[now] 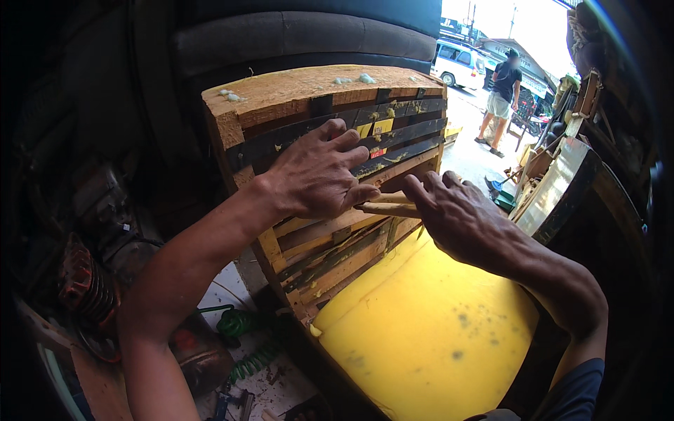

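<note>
A wooden sofa frame (253, 133) stands before me, with black webbing straps (281, 144) stretched across its slatted back and scraps of yellow foam stuck to them. My left hand (316, 175) is closed in front of the straps, its thumb and curled fingers at one end of a tan strip (390, 208). The strip's other end is in my closed right hand (463, 217). What the strip is made of cannot be told. A small pointed tip shows just below my right fingers. Under both hands lies a yellow foam cushion (428, 330) with dark stains.
Dark padded upholstery (302, 35) rises behind the frame. At the lower left are a reddish finned machine part (88, 281), a green coiled hose (253, 361) and a metal tool. A curved panel (562, 186) leans at right. Outside, a person (502, 95) stands near a white vehicle (458, 64).
</note>
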`<state>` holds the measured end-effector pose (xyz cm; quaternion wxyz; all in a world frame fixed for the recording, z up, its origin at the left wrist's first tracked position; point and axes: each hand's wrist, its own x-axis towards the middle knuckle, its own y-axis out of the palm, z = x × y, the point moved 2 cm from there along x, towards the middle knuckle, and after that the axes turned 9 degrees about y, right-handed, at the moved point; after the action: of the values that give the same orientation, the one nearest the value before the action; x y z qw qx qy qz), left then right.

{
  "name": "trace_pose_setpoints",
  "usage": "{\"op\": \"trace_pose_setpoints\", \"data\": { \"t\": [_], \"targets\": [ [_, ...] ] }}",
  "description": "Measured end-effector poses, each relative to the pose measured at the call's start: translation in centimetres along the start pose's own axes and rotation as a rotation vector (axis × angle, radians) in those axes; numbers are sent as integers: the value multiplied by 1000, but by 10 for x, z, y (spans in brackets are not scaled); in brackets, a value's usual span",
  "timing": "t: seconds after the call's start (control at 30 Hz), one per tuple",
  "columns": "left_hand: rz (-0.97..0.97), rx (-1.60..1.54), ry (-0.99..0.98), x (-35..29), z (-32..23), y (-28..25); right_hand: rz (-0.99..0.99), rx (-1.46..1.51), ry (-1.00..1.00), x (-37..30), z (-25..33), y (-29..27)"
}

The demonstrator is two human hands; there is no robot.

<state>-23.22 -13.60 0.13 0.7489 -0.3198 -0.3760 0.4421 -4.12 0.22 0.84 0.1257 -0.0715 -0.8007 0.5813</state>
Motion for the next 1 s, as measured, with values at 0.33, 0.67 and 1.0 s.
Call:
{"op": "trace_pose_setpoints", "data": {
  "t": [0.33,0.67,1.0],
  "targets": [
    [83,308,-88,-29,-13,-3,767,389,180,-36,-31,36],
    [217,318,-27,-33,-3,-11,756,829,107,-13,-14,23],
    [261,329,-48,-36,-6,-8,762,826,225,21,33,-16]
  ]
}}
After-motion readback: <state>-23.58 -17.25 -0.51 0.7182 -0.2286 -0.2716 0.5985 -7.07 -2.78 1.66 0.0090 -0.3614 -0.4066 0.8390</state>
